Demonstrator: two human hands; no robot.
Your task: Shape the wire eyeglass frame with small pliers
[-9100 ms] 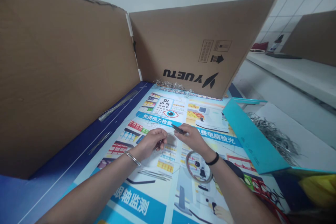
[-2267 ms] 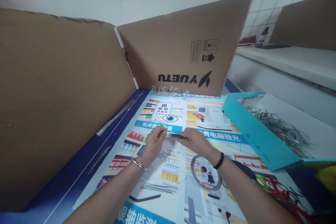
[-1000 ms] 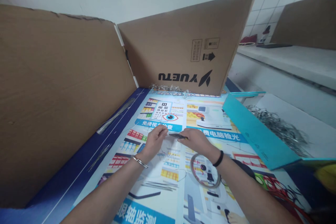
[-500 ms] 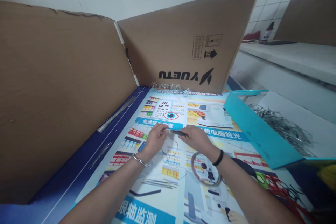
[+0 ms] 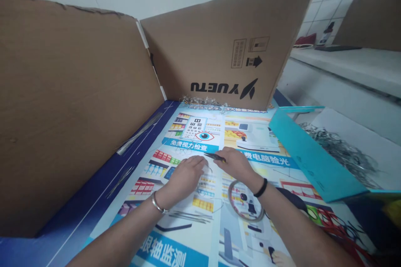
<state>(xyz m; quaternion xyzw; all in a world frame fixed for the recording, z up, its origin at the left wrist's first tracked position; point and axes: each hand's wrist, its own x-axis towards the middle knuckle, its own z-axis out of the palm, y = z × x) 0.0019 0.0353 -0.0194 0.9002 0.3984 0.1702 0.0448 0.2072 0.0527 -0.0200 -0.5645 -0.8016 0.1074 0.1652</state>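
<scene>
In the middle of the printed mat, my right hand point(image 5: 234, 162) is closed around pliers point(image 5: 214, 157), whose dark, pointed jaws face left. My left hand point(image 5: 188, 175) is low over the mat just left of the pliers, palm down, fingers bent and close together; whatever lies under its fingertips is hidden. Thin bent wire point(image 5: 207, 167) shows beside its fingers. Below my right hand lies a coil of wire point(image 5: 231, 200). Several straight wire pieces point(image 5: 191, 216) rest below my left hand.
Cardboard panels point(image 5: 78, 71) stand at the left and back. At right, a turquoise box point(image 5: 316, 158) holds tangled wire point(image 5: 344, 154). Small wire pieces point(image 5: 200, 101) line the back panel's foot. Wire strips point(image 5: 139, 135) lie at left, red cords point(image 5: 347, 238) at lower right.
My left hand has moved slightly down and turned palm down, away from the pliers' tip, its fingers now lower over the mat. My right hand still holds the pliers in nearly the same place.
</scene>
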